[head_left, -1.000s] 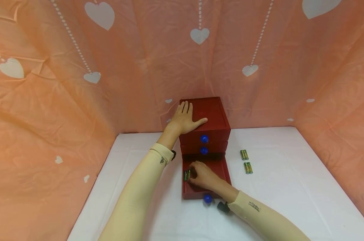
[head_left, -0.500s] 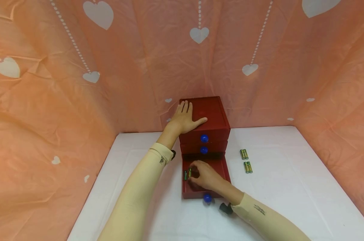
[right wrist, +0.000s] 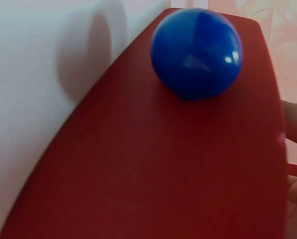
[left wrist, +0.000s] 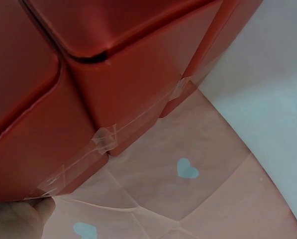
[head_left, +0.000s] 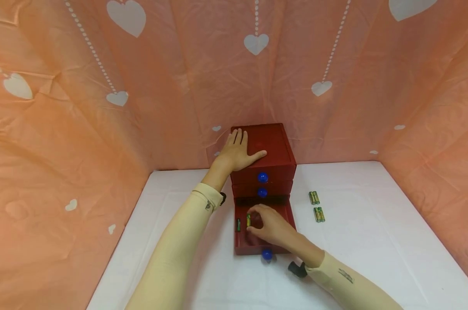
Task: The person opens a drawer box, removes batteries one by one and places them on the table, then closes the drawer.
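My left hand [head_left: 235,155] rests flat, fingers spread, on top of a red drawer cabinet [head_left: 270,144]. The cabinet's bottom drawer [head_left: 253,249] is pulled out. Inside the drawer, my right hand [head_left: 270,224] pinches a green and gold battery [head_left: 248,220] between thumb and fingertips. Another green battery [head_left: 238,224] lies along the drawer's left side. In the right wrist view the drawer front's blue knob [right wrist: 195,55] fills the upper middle, and the hand is mostly hidden behind the drawer front. The left wrist view shows the cabinet's red side [left wrist: 128,89] with clear tape on it.
Two pairs of batteries, a farther pair [head_left: 314,198] and a nearer pair [head_left: 319,214], lie on the white table [head_left: 358,241] right of the cabinet. The upper two drawers, with blue knobs [head_left: 263,177], are closed. A peach curtain [head_left: 187,107] with hearts stands behind.
My right hand has moved slightly right inside the drawer with the pinched battery, away from the battery at the left side. The left hand has stayed in place.
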